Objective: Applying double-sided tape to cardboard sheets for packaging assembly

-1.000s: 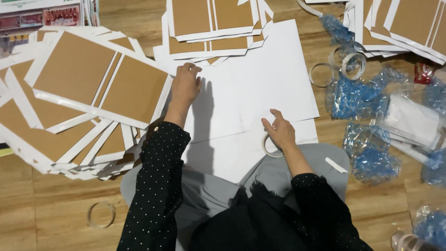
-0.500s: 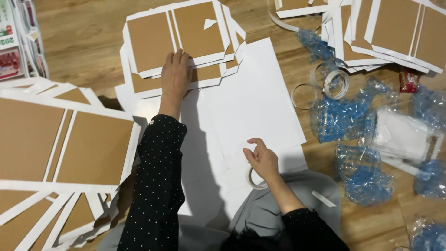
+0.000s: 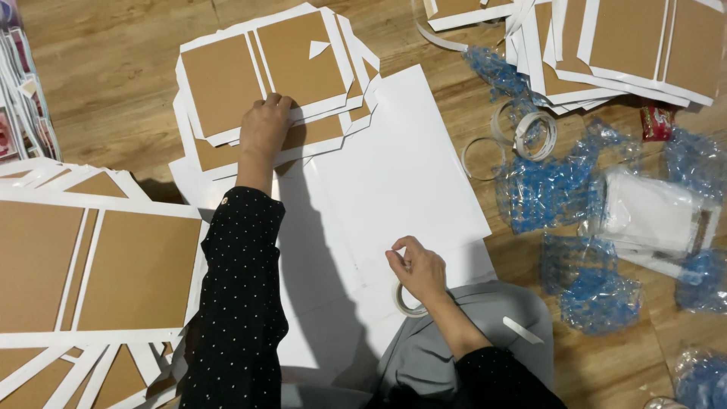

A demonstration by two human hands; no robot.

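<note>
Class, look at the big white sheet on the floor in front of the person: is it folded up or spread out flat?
Spread flat: the white sheet lies open on the wooden floor, no fold visible.

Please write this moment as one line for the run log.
left hand: flat on stack of brown-and-white card covers | right hand: on tape roll, over white sheet | floor: blue plastic wrap
</note>
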